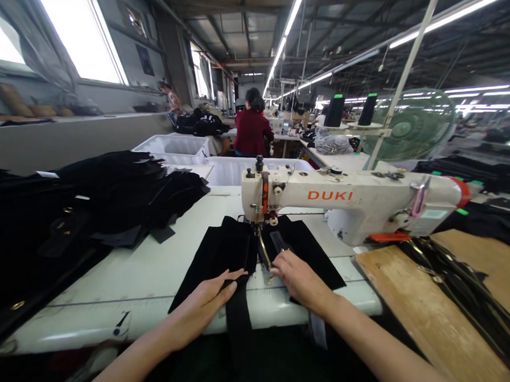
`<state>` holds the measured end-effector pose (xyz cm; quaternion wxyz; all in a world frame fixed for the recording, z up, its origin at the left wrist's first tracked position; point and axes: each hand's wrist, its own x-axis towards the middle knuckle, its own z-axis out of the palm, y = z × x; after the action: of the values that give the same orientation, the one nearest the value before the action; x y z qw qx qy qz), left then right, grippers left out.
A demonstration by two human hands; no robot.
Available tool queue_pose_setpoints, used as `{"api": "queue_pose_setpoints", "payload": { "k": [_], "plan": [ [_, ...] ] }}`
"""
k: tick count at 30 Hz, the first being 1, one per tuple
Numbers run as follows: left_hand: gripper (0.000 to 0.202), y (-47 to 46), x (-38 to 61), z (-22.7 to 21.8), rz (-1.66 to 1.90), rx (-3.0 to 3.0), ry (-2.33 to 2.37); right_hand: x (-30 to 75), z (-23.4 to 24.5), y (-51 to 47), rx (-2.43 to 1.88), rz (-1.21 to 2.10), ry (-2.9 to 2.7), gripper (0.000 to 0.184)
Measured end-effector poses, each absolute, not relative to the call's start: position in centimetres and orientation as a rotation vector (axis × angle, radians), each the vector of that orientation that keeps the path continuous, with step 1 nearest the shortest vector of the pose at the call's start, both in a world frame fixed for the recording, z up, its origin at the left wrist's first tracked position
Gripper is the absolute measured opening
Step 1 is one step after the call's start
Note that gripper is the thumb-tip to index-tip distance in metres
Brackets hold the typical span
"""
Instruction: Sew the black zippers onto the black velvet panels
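a white table (188,217) spreads across the middle of the frame. bright windows (87,40) shine at the upper left, and long lights (296,6) cross the top. the needle spot is hard to make out, and the arms are cut off at the bottom. the black cloth (199,268) lies flat at lower center (it's very dark), with a gold zipper (264,248). the left hand (215,290) lies on it, fingers nearly straight; i can't tell if it pinches. the right hand (300,277) is curled, pinching the zipper's near end.
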<state>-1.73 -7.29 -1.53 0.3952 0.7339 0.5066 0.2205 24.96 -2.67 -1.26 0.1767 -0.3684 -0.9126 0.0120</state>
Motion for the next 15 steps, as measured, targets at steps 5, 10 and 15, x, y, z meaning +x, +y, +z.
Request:
{"api": "queue_pose_setpoints", "payload": {
  "k": [5,10,15],
  "plan": [
    [0.046,-7.2,-1.8,-1.7,0.575,1.897,1.279,24.5,-0.4,-2.1,-1.092,-0.030,-2.599,0.013],
    [0.043,-7.5,-1.7,-2.0,0.599,1.957,1.283,23.3,-2.1,-5.4,-1.246,-0.248,-2.568,0.020],
    [0.040,-8.1,-1.3,-2.6,0.605,2.079,1.286,24.0,-2.7,-5.8,-1.170,-0.367,-2.661,0.021]
  ]
}}
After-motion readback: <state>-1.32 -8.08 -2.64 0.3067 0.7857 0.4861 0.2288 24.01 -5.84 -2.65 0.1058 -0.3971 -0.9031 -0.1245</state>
